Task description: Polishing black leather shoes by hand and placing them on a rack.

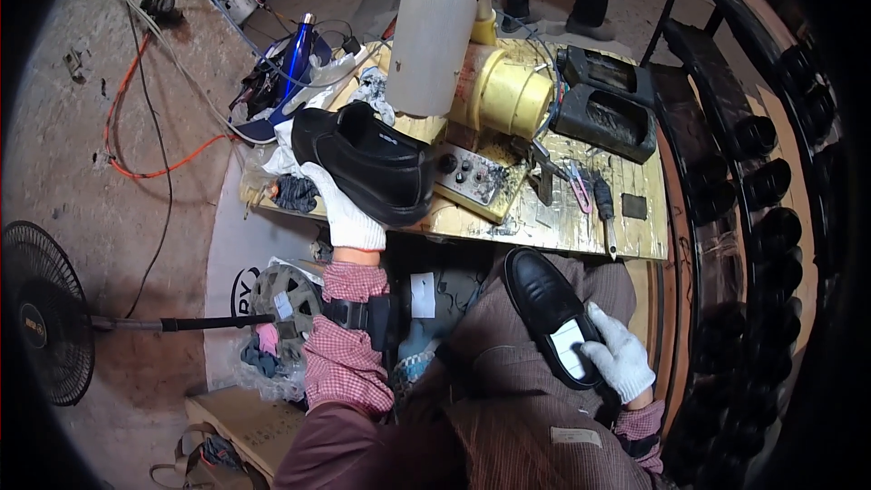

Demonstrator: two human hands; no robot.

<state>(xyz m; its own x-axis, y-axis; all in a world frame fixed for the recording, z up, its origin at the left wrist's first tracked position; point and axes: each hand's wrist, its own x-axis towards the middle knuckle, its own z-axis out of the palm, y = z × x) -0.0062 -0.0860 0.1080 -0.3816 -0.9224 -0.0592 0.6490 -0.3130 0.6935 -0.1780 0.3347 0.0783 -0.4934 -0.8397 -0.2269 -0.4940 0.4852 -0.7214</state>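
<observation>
My left hand [343, 213], in a white knit glove, is closed around the near side of a black leather shoe [386, 183]. That shoe is raised over the left part of the workbench [562, 227], just below the end of a thick grey pipe [434, 32]. Some of the left fingers are hidden behind it. On my lap, near the right thigh, lies a black loafer [537, 286] with a white insole. My right hand [621, 354], also gloved in white, grips this loafer at the heel, its thumb inside the opening and the other fingers partly hidden.
A yellow round housing [513, 91] and a control box with knobs [470, 177] stand on the bench. Pink-handled scissors [579, 189], a black-handled tool [605, 209] and black trays [606, 118] lie rightward. Shoe racks [767, 183] line the right; a fan [45, 313] stands left.
</observation>
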